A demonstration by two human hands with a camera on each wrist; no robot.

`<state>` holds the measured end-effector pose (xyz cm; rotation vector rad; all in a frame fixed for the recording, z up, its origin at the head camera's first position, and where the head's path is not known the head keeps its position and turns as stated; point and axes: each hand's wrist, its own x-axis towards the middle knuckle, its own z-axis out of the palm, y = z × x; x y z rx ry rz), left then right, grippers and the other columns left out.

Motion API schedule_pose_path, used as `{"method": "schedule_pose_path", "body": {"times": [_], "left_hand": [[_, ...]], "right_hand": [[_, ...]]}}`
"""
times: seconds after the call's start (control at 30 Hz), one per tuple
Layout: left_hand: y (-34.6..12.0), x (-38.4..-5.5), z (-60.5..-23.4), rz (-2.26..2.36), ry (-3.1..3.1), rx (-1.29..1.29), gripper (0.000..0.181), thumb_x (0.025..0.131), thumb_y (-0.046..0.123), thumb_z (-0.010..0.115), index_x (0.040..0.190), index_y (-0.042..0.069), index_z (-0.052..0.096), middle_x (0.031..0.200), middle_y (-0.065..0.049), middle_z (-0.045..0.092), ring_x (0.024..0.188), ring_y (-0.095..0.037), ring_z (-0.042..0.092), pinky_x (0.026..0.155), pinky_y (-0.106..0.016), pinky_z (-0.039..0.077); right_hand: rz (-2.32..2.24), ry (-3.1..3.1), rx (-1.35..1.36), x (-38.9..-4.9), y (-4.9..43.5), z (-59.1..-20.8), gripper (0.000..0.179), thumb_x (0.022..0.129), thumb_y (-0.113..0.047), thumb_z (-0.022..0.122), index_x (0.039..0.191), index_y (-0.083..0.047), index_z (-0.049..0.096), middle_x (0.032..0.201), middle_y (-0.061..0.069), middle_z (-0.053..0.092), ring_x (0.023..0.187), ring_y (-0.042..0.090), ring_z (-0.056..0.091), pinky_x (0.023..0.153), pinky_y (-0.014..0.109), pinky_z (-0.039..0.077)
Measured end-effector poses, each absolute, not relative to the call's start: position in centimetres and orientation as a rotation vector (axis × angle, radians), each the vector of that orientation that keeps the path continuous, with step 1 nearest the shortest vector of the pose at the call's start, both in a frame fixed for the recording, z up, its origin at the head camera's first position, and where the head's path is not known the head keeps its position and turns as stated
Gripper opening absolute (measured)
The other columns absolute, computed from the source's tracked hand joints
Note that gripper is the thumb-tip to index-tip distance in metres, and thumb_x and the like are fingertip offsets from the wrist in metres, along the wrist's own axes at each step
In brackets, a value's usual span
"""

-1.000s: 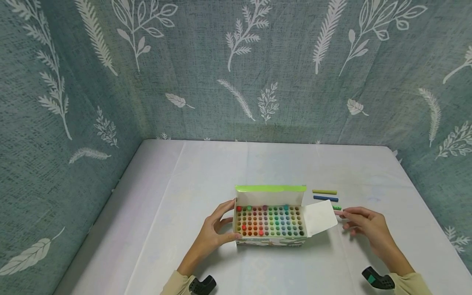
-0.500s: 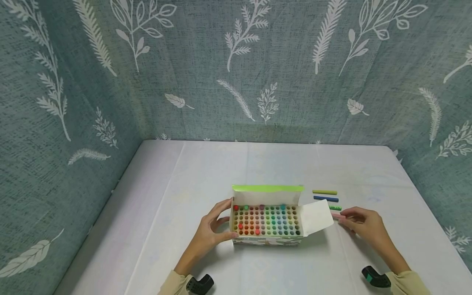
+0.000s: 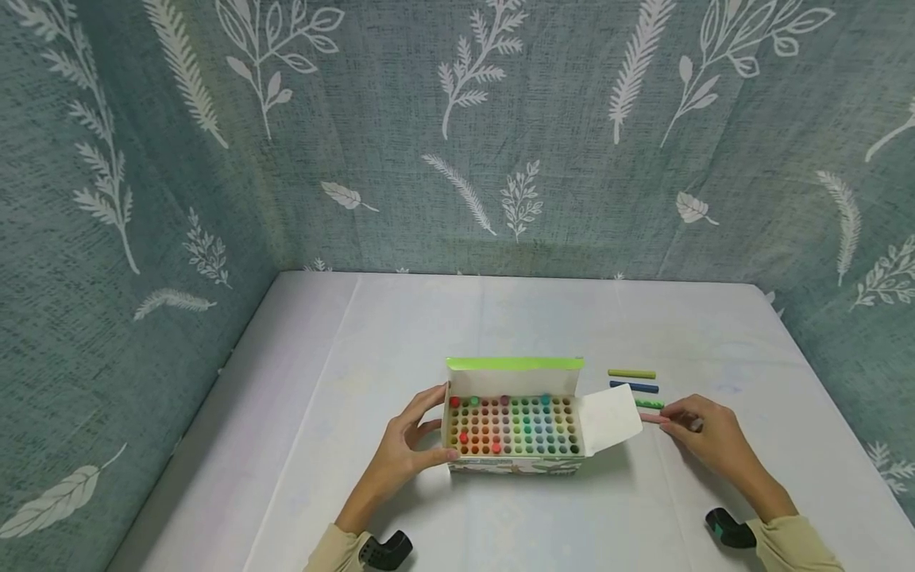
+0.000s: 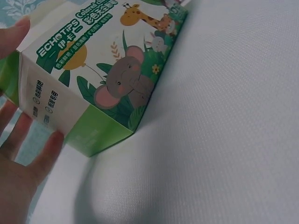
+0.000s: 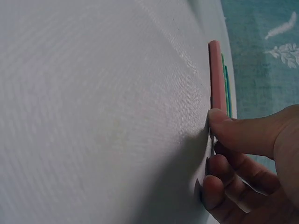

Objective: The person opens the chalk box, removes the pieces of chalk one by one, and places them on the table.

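An open box of coloured chalk (image 3: 511, 466) stands on the white table, its back flap up and its right flap folded outward. My left hand (image 3: 406, 445) grips the box's left end, thumb at the front corner and fingers round the side. In the left wrist view the box (image 4: 110, 70) shows an elephant and a giraffe. My right hand (image 3: 709, 433) pinches the right end of a pink chalk stick (image 5: 216, 77) down at the tabletop. Just beyond that stick lies a green chalk stick (image 3: 649, 404), partly hidden by the side flap.
Behind the green stick lie a blue chalk stick (image 3: 636, 388) and a yellow-green chalk stick (image 3: 631, 373), roughly parallel. Inside the box, a holed insert has several chalk ends standing proud. A patterned teal cloth (image 3: 400, 199) hangs behind and beside the table.
The right hand has brought the pink chalk stick down alongside the green one, lining it up with the row. The box has slid slightly left with the left hand.
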<state>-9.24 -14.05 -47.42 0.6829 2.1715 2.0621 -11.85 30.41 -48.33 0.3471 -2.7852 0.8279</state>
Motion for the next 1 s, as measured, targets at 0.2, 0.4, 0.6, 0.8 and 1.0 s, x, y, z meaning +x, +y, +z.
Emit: {"method": "schedule_pose_path", "body": {"times": [0.2, 0.4, 0.6, 0.8, 1.0], "left_hand": [[-14.0, -9.2, -47.3, 2.068, 2.165, 0.673, 0.082, 0.076, -0.001, 0.077, 0.146, 0.014, 0.037, 0.148, -0.007, 0.033, 0.134, -0.028, 0.032, 0.104, -0.042, 0.041], [-14.0, -9.3, -47.4, 2.069, 2.162, 0.667, 0.083, 0.076, -0.002, 0.077, 0.146, 0.014, 0.036, 0.148, -0.007, 0.033, 0.134, -0.028, 0.032, 0.104, -0.042, 0.041], [-14.0, -9.3, -47.5, 2.072, 2.163, 0.677, 0.084, 0.076, -0.004, 0.076, 0.147, 0.013, 0.035, 0.148, -0.007, 0.032, 0.134, -0.028, 0.032, 0.104, -0.044, 0.041], [-14.0, -9.2, -47.5, 2.076, 2.165, 0.682, 0.082, 0.076, -0.002, 0.076, 0.146, 0.014, 0.037, 0.148, -0.007, 0.034, 0.134, -0.027, 0.033, 0.104, -0.043, 0.041], [-14.0, -9.2, -47.5, 2.077, 2.160, 0.684, 0.082, 0.077, -0.002, 0.076, 0.147, 0.014, 0.036, 0.148, -0.008, 0.033, 0.134, -0.028, 0.032, 0.104, -0.044, 0.040]], "right_hand": [[0.796, -2.772, 0.340, -11.8, 30.5, -48.2, 0.019, 0.069, 0.000, 0.081, 0.084, -0.006, 0.071, 0.080, 0.001, 0.065, 0.067, 0.009, 0.054, 0.054, 0.025, 0.046], [0.820, -2.806, 0.309, -11.7, 30.5, -47.4, 0.019, 0.072, -0.005, 0.081, 0.088, -0.006, 0.070, 0.083, 0.003, 0.066, 0.069, 0.013, 0.056, 0.054, 0.024, 0.046], [0.856, -2.754, 0.333, -11.7, 30.7, -46.2, 0.018, 0.075, -0.005, 0.078, 0.091, -0.005, 0.070, 0.084, 0.005, 0.066, 0.068, 0.011, 0.054, 0.051, 0.023, 0.046], [0.903, -2.671, 0.359, -11.6, 30.3, -44.5, 0.018, 0.075, -0.004, 0.078, 0.091, -0.006, 0.070, 0.081, 0.003, 0.065, 0.068, 0.003, 0.051, 0.049, 0.024, 0.047], [0.867, -2.642, 0.413, -11.4, 29.5, -42.4, 0.018, 0.075, -0.003, 0.078, 0.092, -0.008, 0.071, 0.083, 0.002, 0.067, 0.070, 0.000, 0.051, 0.052, 0.018, 0.046]]}}
